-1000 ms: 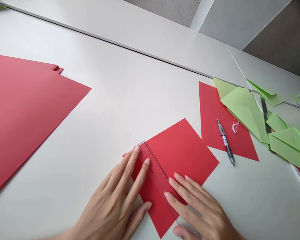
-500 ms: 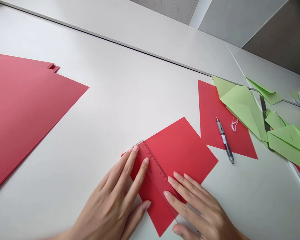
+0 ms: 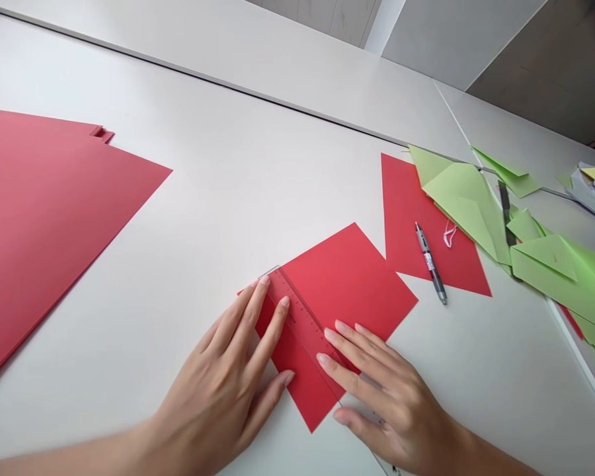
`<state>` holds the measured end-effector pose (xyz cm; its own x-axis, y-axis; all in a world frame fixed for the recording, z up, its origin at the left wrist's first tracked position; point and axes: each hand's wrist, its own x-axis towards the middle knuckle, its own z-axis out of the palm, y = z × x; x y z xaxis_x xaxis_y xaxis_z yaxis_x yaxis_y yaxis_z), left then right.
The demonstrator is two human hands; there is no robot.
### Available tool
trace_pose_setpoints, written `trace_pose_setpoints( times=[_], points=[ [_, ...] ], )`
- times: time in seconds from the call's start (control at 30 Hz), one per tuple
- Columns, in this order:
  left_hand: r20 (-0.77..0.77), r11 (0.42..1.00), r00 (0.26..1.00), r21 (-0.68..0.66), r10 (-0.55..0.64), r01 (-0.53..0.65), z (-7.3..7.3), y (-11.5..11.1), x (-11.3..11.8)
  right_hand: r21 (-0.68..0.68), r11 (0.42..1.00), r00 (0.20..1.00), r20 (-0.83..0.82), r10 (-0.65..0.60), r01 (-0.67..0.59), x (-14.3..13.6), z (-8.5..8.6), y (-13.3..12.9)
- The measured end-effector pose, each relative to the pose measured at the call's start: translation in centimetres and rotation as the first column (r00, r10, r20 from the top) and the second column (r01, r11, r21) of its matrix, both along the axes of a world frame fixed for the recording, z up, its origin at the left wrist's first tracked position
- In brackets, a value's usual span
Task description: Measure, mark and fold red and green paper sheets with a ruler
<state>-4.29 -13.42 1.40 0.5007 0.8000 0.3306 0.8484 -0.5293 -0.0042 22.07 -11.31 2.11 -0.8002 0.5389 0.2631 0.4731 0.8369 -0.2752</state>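
A sheet of red paper (image 3: 357, 284) lies turned at an angle on the white table. Across it rests a clear plastic ruler (image 3: 297, 317), its markings showing over the red. My left hand (image 3: 228, 370) presses the ruler's far end and the paper's left side with spread fingertips. Toward the near end, my right hand (image 3: 381, 390) lies over the ruler and paper, fingers stretched out. Neither hand is wrapped round anything. Part of the ruler's near end is hidden under the right hand.
Large red sheets (image 3: 64, 218) are stacked at the left. On the right, a pen (image 3: 431, 264) and a small white loop (image 3: 449, 234) lie on another red sheet (image 3: 401, 218). Folded green papers (image 3: 466, 192) overlap it. A dark seam (image 3: 277, 100) crosses the table (image 3: 203, 172).
The whole view has shifted slightly, so the things on the table appear a little higher and further left. Both hands keep their places on the ruler and paper.
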Motion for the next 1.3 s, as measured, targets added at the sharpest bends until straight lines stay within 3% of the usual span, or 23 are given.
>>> trace_pose_setpoints(
  times=[0.27, 0.47, 0.73, 1.17, 1.3],
  points=[
    [-0.006, 1.0, 1.0, -0.023, -0.009, 0.008, 0.0, 0.3, 0.2, -0.157, 0.987, 0.997, 0.057, 0.054, -0.044, 1.7, 1.0, 1.0],
    [0.011, 0.993, 1.0, -0.116, -0.002, 0.003, 0.1, 0.6, 0.1, -0.192, 0.976, 0.982, 0.176, -0.069, 0.104, 4.6, 1.4, 1.4],
    [0.039, 0.988, 0.999, -0.153, 0.007, -0.001, 0.0, 0.9, 0.3, -0.141, 0.983, 0.986, 0.137, -0.096, 0.115, 5.1, 0.4, 1.0],
    [0.086, 0.981, 0.996, -0.195, 0.037, -0.019, 0.1, 1.0, 0.6, -0.121, 0.986, 0.989, 0.108, -0.105, 0.118, 4.9, 0.5, 0.9],
    [0.059, 0.991, 0.997, -0.127, 0.04, -0.032, 0.7, 1.3, 2.0, -0.095, 0.99, 0.989, 0.113, -0.09, 0.101, 4.8, 0.6, 0.8]
  ],
)
